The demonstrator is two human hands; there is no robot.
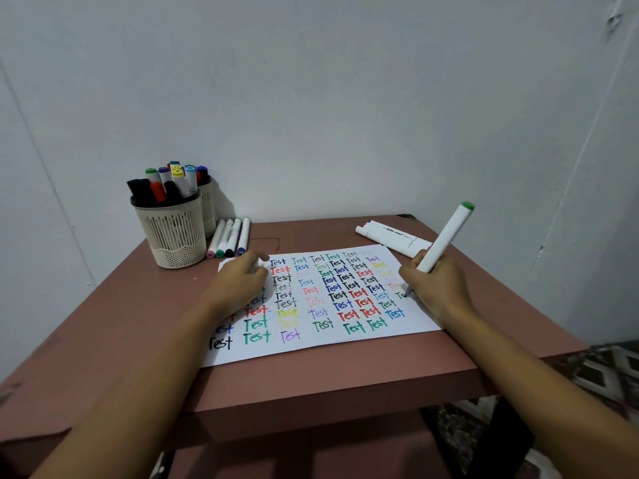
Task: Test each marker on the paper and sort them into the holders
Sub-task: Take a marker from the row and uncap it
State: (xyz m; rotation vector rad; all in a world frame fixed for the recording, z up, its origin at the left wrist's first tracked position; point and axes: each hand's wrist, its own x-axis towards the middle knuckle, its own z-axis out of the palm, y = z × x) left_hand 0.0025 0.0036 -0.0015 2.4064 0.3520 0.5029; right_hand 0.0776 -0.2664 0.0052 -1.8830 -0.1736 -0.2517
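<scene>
Forearms reach onto the paper, the right hand clasping a green-ended marker mid-word at its right edge, the left hand curled, grip unclear; next, likely recapping, then a reach to the holder.

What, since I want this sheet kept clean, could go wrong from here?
The right hand writes with the white green-capped marker near the right edge of the white paper sheet; ink could stray onto the reddish-brown table. The left hand rests on written words and might smear them.
</scene>
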